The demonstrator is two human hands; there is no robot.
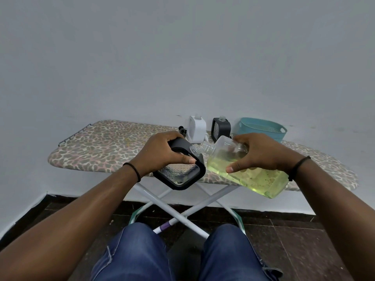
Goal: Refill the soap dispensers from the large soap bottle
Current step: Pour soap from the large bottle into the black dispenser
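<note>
the bottle (245,169) lies tilted, long axis running left from the right hand (261,153) wrapped round its body, its ribbed neck touching the dispenser's (180,169) mouth. yellow-green soap pools in its lower half, seemingly short of the neck. the left hand (162,153) grips the black-framed, near-empty dispenser above the board (101,147).
</note>
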